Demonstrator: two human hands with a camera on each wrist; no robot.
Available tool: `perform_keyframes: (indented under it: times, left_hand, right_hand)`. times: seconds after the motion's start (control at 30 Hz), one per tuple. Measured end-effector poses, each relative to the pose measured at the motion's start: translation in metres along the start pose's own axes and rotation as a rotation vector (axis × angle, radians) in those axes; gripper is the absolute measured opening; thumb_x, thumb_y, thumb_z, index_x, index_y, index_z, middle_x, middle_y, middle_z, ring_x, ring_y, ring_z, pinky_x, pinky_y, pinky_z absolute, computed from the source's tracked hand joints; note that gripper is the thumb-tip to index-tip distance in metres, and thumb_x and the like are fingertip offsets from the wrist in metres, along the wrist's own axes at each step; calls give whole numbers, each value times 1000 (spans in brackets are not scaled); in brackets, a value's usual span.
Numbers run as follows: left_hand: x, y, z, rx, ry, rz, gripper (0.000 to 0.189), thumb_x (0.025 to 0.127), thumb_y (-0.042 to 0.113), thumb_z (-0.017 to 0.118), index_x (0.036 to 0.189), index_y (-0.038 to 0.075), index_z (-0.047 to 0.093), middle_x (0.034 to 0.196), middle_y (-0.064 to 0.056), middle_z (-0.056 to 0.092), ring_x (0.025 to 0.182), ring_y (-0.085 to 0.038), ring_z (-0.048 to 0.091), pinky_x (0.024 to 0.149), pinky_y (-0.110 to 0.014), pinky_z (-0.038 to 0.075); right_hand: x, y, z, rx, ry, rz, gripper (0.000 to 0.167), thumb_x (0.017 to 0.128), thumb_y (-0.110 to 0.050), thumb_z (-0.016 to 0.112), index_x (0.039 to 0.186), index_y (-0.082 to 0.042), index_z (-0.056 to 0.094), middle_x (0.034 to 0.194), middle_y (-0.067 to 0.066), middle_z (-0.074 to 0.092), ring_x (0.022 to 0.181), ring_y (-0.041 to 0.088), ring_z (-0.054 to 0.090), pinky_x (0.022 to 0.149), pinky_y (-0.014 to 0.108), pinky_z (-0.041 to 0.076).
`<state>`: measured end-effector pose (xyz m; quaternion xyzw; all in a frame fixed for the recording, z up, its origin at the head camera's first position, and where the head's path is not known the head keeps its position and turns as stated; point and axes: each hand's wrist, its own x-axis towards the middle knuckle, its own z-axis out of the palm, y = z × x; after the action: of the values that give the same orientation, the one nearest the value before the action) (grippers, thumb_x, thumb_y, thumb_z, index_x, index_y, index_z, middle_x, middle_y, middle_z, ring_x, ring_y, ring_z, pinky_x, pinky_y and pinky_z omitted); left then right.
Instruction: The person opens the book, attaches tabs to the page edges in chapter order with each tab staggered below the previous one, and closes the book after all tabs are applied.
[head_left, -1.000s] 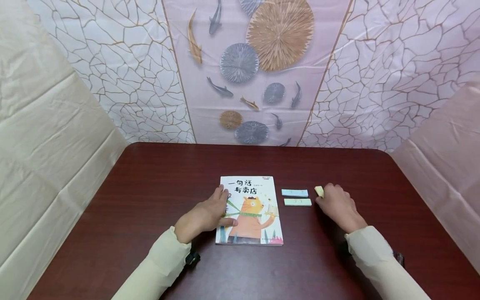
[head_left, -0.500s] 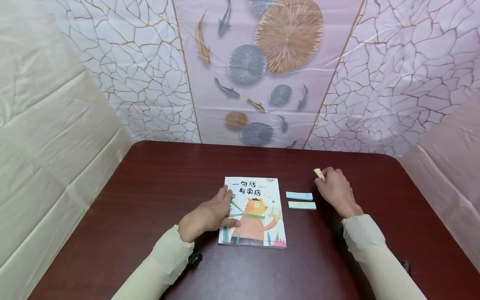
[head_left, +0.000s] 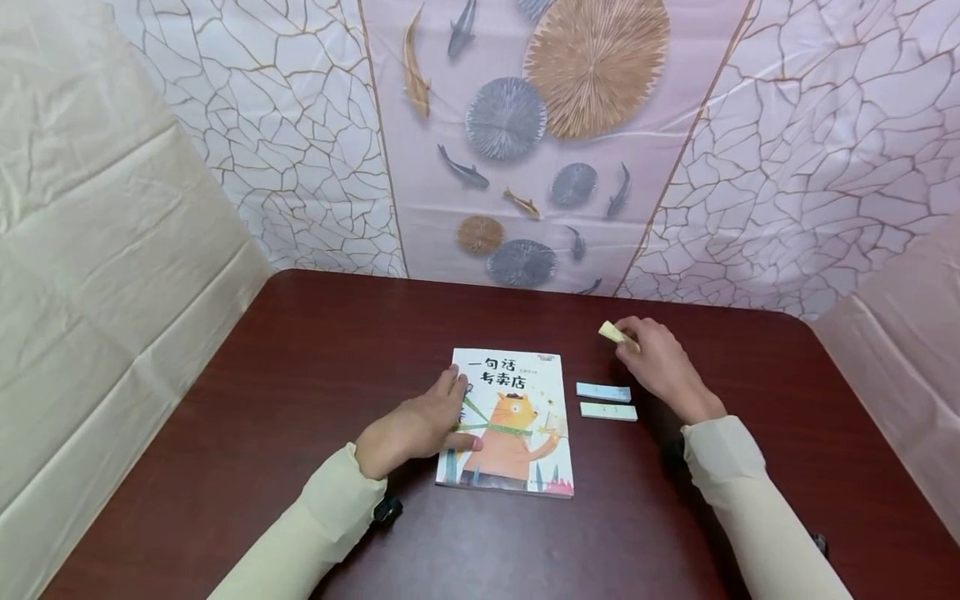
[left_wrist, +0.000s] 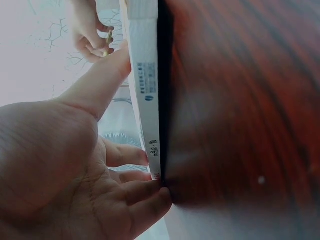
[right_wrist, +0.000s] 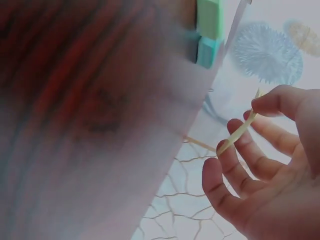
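Right wrist view: R hand (right_wrist: 272, 160) pinches yellow strip (right_wrist: 239, 133) btwn thumb & fingertips, strip slightly bowed, up off table (right_wrist: 75, 125). Head view: strip's end sticks out past fingers, beyond blue pad (head_left: 603, 392) & green pad (head_left: 608, 412). L hand (head_left: 420, 423) at spine edge of book (head_left: 517, 442), thumb spread apart over cover.
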<state>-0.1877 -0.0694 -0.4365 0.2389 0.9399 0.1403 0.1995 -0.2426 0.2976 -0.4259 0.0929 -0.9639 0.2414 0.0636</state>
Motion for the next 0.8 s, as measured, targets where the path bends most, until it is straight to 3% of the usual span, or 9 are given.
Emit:
perform_keyframes:
  times: [0.2, 0.4, 0.7, 0.8]
  left_hand:
    - [2, 6, -2, -19, -15, 18, 102, 99, 50, 70, 166, -5, 17, 175, -22, 3, 160, -34, 22, 102, -45, 54]
    - [-2, 3, -3, -26, -20, 19, 100, 101, 47, 70, 165, -8, 16, 175, -25, 2, 160, -36, 19, 102, -47, 53]
    - [0, 3, -3, -34, -20, 21, 101, 101, 45, 71, 165, -9, 15, 174, -25, 2, 161, -36, 14, 109, -49, 49]
    - [1, 3, -2, -33, -21, 13, 101, 100, 46, 71, 165, -9, 15, 174, -26, 2, 162, -36, 13, 110, -51, 48]
  right_hand:
    - [-11, -3, -3, -47, -28, -46, 35, 102, -6, 61, 136, 0, 65, 120, 23, 63, 99, 34, 56, 80, 49, 48]
    - [-16, -9, 2, -88, -86, -118, 31, 104, -8, 63, 133, -1, 69, 115, 19, 65, 98, 32, 57, 77, 46, 50]
    - [-22, -1, 3, -40, -142, -85, 31, 102, -5, 65, 132, 3, 68, 116, 20, 67, 97, 30, 62, 81, 45, 52]
    - [-24, -1, 4, -19, -180, -107, 31, 101, -3, 66, 132, 4, 69, 116, 20, 68, 98, 30, 64, 82, 46, 53]
